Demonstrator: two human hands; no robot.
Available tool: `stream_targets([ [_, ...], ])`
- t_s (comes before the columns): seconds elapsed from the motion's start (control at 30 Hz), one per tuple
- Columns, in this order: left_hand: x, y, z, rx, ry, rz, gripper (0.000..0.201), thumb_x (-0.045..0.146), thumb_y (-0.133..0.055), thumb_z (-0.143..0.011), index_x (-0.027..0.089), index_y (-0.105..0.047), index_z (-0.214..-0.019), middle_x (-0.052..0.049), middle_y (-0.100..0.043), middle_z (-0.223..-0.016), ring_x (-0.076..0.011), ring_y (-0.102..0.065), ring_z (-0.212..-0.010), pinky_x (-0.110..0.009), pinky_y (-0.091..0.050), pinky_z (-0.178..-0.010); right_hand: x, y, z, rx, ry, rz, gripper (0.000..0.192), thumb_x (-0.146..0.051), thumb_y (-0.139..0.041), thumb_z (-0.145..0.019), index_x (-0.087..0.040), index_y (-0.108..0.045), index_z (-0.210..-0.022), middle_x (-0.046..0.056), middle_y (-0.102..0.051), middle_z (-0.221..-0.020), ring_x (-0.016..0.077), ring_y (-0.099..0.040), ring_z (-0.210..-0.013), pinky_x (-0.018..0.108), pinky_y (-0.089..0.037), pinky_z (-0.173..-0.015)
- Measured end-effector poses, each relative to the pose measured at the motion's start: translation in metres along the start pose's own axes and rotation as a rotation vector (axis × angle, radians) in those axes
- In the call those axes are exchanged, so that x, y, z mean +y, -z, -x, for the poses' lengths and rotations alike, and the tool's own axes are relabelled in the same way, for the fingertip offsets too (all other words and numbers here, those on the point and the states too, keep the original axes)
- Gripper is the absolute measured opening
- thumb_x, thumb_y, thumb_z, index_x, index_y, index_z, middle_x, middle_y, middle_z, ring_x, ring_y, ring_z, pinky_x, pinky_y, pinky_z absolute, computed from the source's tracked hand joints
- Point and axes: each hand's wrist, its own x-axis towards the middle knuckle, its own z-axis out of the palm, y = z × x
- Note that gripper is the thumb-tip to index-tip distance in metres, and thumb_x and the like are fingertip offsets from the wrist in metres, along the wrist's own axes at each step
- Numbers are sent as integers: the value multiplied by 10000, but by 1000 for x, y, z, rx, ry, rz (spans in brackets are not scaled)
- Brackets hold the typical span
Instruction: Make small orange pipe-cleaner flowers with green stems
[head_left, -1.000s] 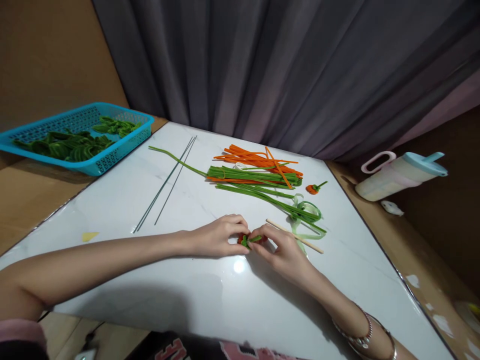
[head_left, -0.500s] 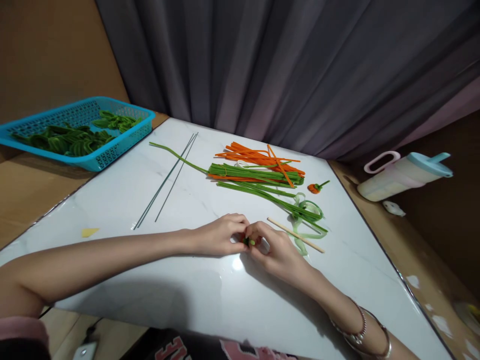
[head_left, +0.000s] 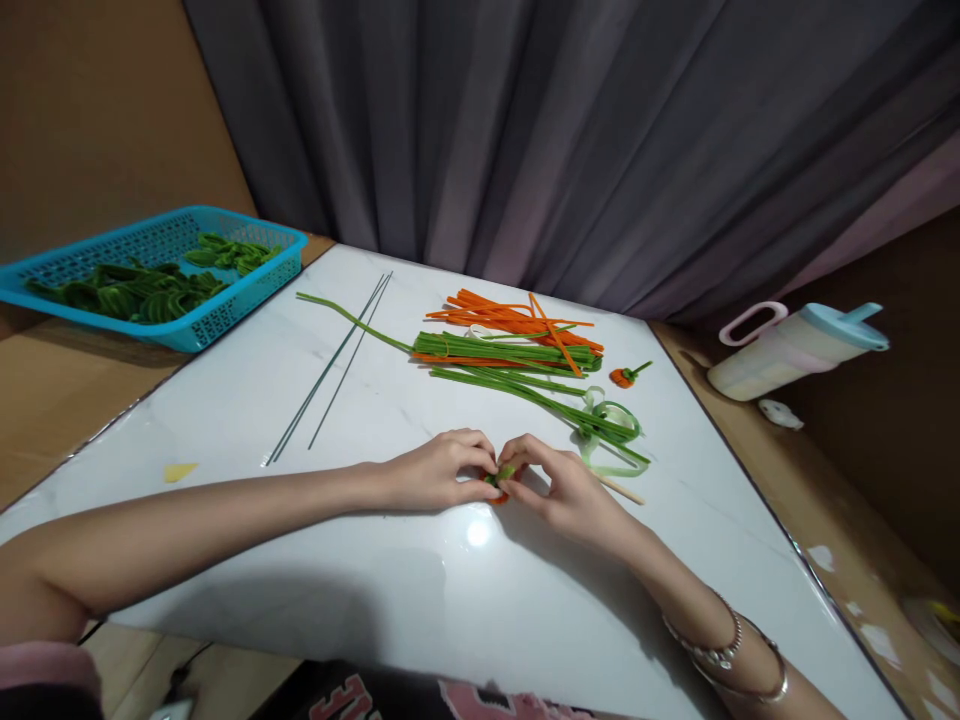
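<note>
Between my hands is a small orange-and-green pipe-cleaner pumpkin [head_left: 499, 497], partly hidden by fingers. My left hand [head_left: 448, 468] is closed on its left side, thumb and fingers pinching it. My right hand [head_left: 551, 488] pinches a short green tip at the top of the same piece. A similar little pumpkin [head_left: 622, 378] with a green stem lies beyond my right hand. Under and beside the right hand, a thin wooden stick [head_left: 622, 490] shows only its outer end. Loose green pipe cleaners [head_left: 525, 390] lie behind my hands.
A bundle of green pipe cleaners [head_left: 495, 347] and orange pipe cleaners [head_left: 491, 312] lie at the back. Thin dark wires [head_left: 330, 365] rest at left, near a yellow scrap [head_left: 180, 472]. A blue basket [head_left: 247, 305] holds green looped pieces. A tumbler [head_left: 795, 350] lies tilted at right.
My right hand has shifted its fingers on the piece, whose orange side and green tip now show more. The stick is now more covered by the right hand. The view has moved slightly.
</note>
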Motion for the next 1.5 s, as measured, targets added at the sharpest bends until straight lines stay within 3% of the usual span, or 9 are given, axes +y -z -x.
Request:
stream_targets([
  [0.17,1,-1,0,8,40,-5,106,228,-643,-806,154,-655,-880,-46,-591,-926,-148,-556,-865,-260,-433,-792,2,14,6,-45,19,95,130,-123,-482,-829,-194,-543,-919,41,-632,-906,151,-585,-799,281,-454,-717],
  [0.3,3,-1,1,42,66,-15,216,252,-666,-788,157,-609,-974,-43,-592,-915,-161,-553,-873,-287,-441,-806,5,14,10,-35,-64,101,94,-177,-494,-850,-188,-566,-909,41,-621,-886,151,-578,-775,283,-456,-702],
  [0.47,3,-1,5,39,-53,-75,237,220,-610,-827,162,-552,-1050,-67,-573,-966,-179,-536,-923,-327,-453,-832,4,1,9,9,-146,-25,209,-282,-663,-755,-183,-601,-928,37,-601,-861,151,-557,-749,285,-470,-678],
  [0.6,3,-2,10,25,-155,-132,253,215,-543,-873,171,-504,-1119,-87,-530,-1019,-184,-524,-954,-341,-463,-841,5,-10,10,54,-167,-253,217,-245,-646,-754,-175,-596,-953,48,-638,-904,142,-576,-753,290,-488,-685],
  [0.77,1,-5,11,120,-94,-120,246,238,-574,-853,176,-495,-1078,-68,-503,-1007,-144,-535,-834,-309,-496,-759,8,-15,12,185,-144,-532,262,-246,-648,-749,-177,-563,-987,73,-669,-968,163,-642,-849,314,-527,-729],
  [1.03,4,1,8,133,26,85,326,250,-613,-824,150,-570,-1131,-90,-610,-1024,-139,-604,-805,-309,-524,-758,11,-9,12,303,-117,-529,229,-220,-693,-723,-178,-594,-925,63,-685,-924,163,-664,-868,317,-549,-781],
  [1.17,4,0,8,222,-36,36,276,232,-553,-874,165,-612,-1135,-102,-641,-1039,-175,-613,-904,-326,-518,-790,12,-10,12,346,-120,-628,220,-223,-721,-704,-175,-618,-893,52,-694,-900,156,-678,-823,302,-563,-777],
  [1.27,3,-2,9,248,-108,-25,290,200,-519,-893,184,-605,-1169,-100,-634,-1036,-180,-601,-943,-327,-507,-810,11,-13,13,386,-112,-564,158,-240,-706,-730,-167,-670,-866,65,-701,-910,166,-673,-830,310,-564,-770],
  [1.5,4,-3,10,191,-127,-45,268,165,-491,-899,190,-630,-1127,-94,-599,-995,-171,-583,-927,-322,-498,-804,5,-13,16,451,99,-235,121,-203,-636,-811,-236,-729,-880,41,-707,-915,175,-666,-852,319,-562,-757],
])
